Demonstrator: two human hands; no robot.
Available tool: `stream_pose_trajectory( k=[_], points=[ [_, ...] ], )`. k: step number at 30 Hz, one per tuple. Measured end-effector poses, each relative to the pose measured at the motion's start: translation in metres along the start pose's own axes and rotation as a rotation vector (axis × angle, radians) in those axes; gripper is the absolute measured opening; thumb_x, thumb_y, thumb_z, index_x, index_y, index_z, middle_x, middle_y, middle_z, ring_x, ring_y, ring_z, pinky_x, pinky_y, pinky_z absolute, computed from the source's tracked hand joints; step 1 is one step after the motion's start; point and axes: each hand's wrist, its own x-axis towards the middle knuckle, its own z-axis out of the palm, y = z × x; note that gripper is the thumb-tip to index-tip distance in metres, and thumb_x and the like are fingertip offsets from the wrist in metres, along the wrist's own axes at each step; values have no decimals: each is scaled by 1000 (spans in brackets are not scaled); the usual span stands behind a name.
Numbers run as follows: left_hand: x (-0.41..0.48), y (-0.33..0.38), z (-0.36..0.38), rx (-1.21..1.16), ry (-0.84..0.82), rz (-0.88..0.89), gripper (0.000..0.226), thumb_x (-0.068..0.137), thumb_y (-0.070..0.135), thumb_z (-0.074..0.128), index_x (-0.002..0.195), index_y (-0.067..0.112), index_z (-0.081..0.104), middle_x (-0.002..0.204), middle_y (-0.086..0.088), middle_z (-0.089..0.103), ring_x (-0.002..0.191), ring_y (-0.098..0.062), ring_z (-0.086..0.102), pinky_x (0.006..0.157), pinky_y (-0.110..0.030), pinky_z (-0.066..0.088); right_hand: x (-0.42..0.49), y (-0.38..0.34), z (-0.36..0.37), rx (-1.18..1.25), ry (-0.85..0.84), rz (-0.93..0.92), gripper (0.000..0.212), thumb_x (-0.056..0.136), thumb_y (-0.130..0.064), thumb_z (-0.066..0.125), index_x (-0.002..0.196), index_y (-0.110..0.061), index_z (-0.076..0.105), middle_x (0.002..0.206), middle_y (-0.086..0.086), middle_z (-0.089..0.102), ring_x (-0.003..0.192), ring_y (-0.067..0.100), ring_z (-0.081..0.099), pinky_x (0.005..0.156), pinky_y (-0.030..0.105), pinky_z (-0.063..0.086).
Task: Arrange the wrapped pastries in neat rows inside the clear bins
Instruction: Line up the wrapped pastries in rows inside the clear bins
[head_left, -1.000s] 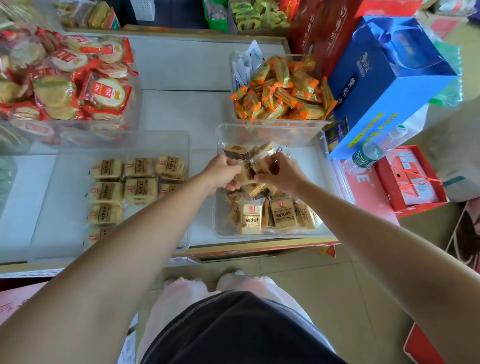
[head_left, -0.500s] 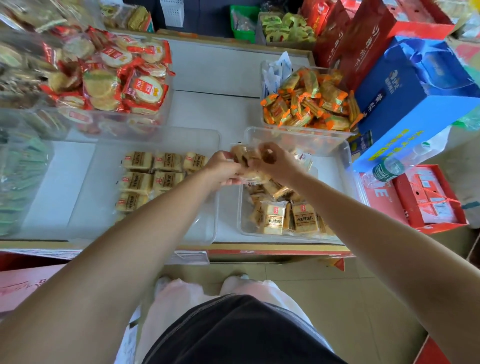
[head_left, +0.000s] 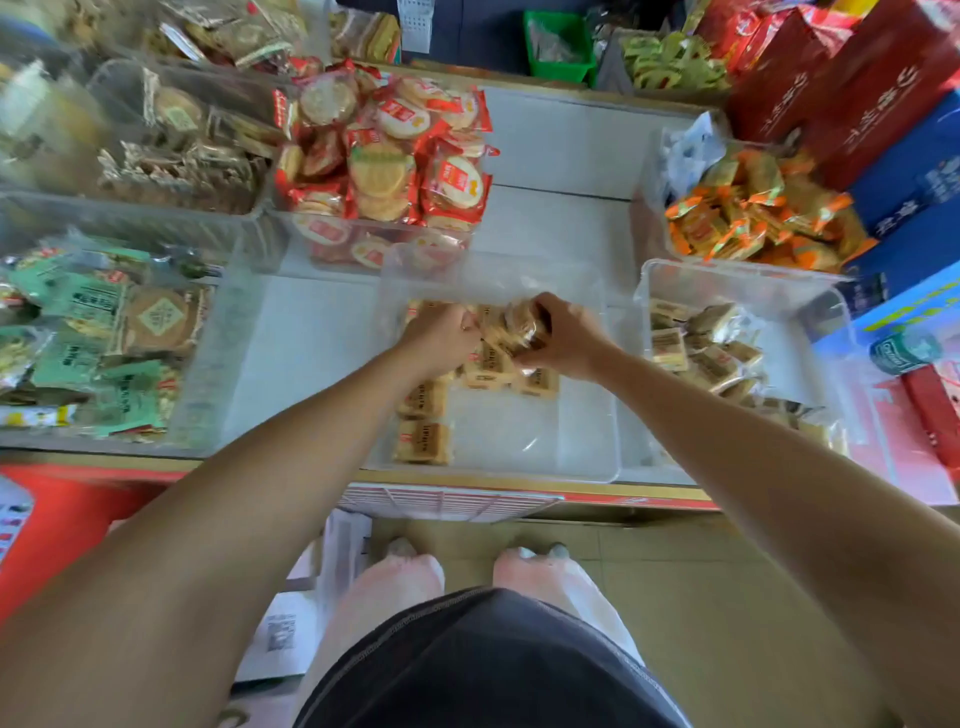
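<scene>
Your right hand (head_left: 569, 340) grips a small stack of wrapped pastries (head_left: 523, 325) above the middle clear bin (head_left: 571, 436) on the bench (head_left: 550, 228); your left hand (head_left: 441, 335) is curled against the stack's left edge, possibly pinching it, blur hides the contact; rowed pastries (head_left: 423, 441) lie along that bin's left and far sides; the right bin (head_left: 737, 283) holds a loose heap (head_left: 701, 358).

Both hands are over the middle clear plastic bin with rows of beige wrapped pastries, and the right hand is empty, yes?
Not empty: head view shows the right hand gripping several beige wrapped pastries, beside the left hand, over the middle clear plastic bin.
</scene>
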Motion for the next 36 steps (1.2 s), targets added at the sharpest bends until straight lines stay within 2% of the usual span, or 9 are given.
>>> stream_pose_trajectory(
  k=[2,5,8,14,19,23,26,31,36],
  points=[
    [-7,-31,-17,444,150,244,15,92,14,50,95,9,64,104,-9,67,104,-30,58,84,-35,44,1,-9,20,-75,-73,-9,44,59,-20,81,90,-12,51,82,3,53,75,21,47,55,28,32],
    [-11,-74,-26,649,175,454,21,90,15,53,106,13,67,131,-8,59,134,-28,40,113,-43,27,-1,-14,50,-189,-163,-26,46,58,-23,80,93,-14,51,87,0,56,82,22,51,63,29,37],
    [-14,-106,-27,678,176,505,30,91,16,50,118,11,63,152,-11,38,148,-28,18,120,-47,8,-2,-18,74,-226,-200,-20,49,61,-25,81,100,-16,52,93,1,60,86,21,54,75,34,46],
    [-18,-134,-32,609,227,495,51,97,17,39,147,6,36,160,-10,20,149,-27,11,121,-44,10,7,-37,107,-284,-162,-116,50,72,-30,76,114,-21,50,109,1,57,98,18,51,83,32,48],
    [-22,-149,-29,563,201,486,55,99,28,23,148,5,33,160,-9,22,148,-26,15,119,-41,11,13,-47,136,-327,-134,-153,53,73,-30,74,119,-21,50,110,1,58,102,18,50,83,32,48],
    [-22,-149,-28,546,215,482,54,99,28,26,147,5,36,159,-10,25,148,-26,18,119,-40,13,15,-53,147,-331,-13,-184,52,73,-27,74,118,-17,51,109,3,58,104,21,49,85,33,44],
    [-21,-151,-29,543,211,491,53,99,29,27,146,5,37,159,-10,25,148,-27,18,119,-41,14,16,-53,148,-301,-12,-189,60,69,-32,79,120,-16,51,111,4,53,102,21,49,84,35,47],
    [-20,-151,-30,559,198,503,55,100,31,23,145,5,39,159,-10,24,148,-27,19,120,-43,17,9,-43,133,-244,-169,-206,74,66,-36,80,127,-14,45,113,4,52,98,17,47,86,33,46],
    [-18,-152,-29,545,207,513,53,100,29,26,144,3,41,158,-12,25,147,-27,21,119,-44,20,2,-41,129,-301,-330,-244,70,68,-32,79,126,-11,45,114,8,50,96,17,45,86,31,41]
  ],
)
